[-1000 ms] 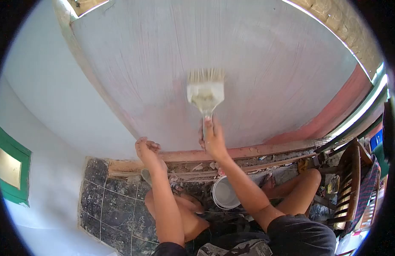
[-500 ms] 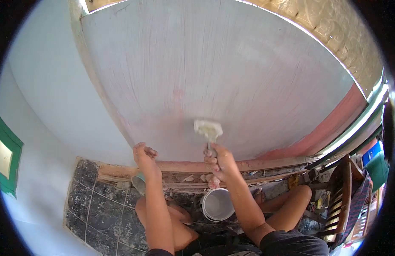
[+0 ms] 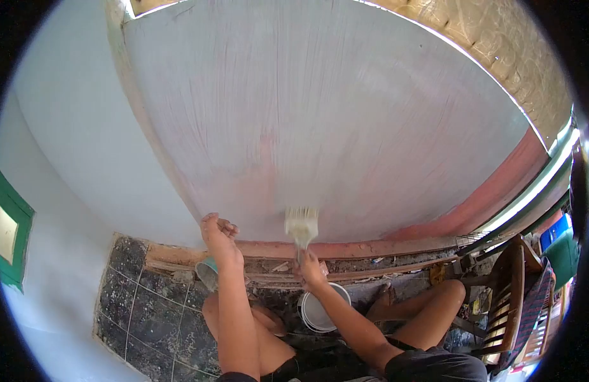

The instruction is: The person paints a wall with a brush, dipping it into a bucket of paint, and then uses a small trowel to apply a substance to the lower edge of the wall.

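Observation:
My right hand (image 3: 310,270) is wrapped round the handle of a wide paintbrush (image 3: 301,224). The brush points up, its pale, paint-coated bristles against the lower part of the wall (image 3: 345,140). Streaky whitish paint covers most of that wall, with pink showing through in patches. My left hand (image 3: 221,237) is raised near the wall's lower left corner, empty, its fingers loosely bent and apart. Below my right hand, a white bucket (image 3: 345,294) stands on the floor between my legs, partly hidden by my forearm.
A small greenish container (image 3: 206,272) lies tilted beside my left forearm. Rubble and a wooden strip (image 3: 173,256) run along the wall's foot. Dark, paint-spattered tiles (image 3: 155,305) cover the floor at left. A wooden chair (image 3: 514,296) stands at right, close to my knee.
My right hand has moved down and slightly left with the paintbrush, from higher on the wall to near its bottom edge. My left hand has barely moved.

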A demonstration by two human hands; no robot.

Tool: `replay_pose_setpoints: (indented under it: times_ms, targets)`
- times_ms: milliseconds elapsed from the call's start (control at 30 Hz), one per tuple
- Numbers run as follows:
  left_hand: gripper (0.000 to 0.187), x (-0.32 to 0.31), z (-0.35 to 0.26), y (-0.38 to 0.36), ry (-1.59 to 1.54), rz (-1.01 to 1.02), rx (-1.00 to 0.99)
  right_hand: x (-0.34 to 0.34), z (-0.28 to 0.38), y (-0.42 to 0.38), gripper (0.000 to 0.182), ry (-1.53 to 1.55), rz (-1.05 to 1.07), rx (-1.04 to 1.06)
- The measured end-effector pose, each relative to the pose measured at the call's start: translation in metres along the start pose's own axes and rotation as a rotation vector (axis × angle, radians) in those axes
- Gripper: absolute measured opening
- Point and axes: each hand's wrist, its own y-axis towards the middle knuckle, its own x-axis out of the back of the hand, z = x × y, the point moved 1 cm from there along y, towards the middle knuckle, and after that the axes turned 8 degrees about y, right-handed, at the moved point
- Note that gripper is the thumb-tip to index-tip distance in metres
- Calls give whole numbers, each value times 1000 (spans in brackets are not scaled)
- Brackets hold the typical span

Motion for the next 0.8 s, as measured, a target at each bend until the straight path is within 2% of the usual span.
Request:
replay_pose_setpoints:
  times_ms: [33,133,200,267,400,500,533,633,700,767,800]
  targets:
    - [14,0,1,-1,11,8,-9,8,-5,-3,26,36,15,-142]
    - [14,3,3,-2,28,0,1,8,7,-3,23,140,-61,-157]
    - [13,3,3,1,17,-7,8,-29,80,-26,22,91,-87,-133]
    - [13,4,1,2,1,-14,12,-42,138,-41,25,258,176,-176]
    - [12,0,-3,-5,-23,9,6,-117,218,-137,29,182,249,150]
    - [12,0,-2,-8,-34,37,12,-126,235,-133,33,146,353,380]
    - [12,3,1,-6,-41,53,18,-126,236,-129,34,137,398,454]
    - [12,3,3,-5,-32,42,37,-101,198,-79,36,62,126,350]
    - [12,3,1,-4,-26,22,47,-45,128,-23,37,-134,76,441]
    - [12,2,1,-4,-30,10,55,-15,74,-20,35,-116,33,311]
    - [12,1,0,-7,-37,21,46,2,53,-24,32,-88,-8,164]
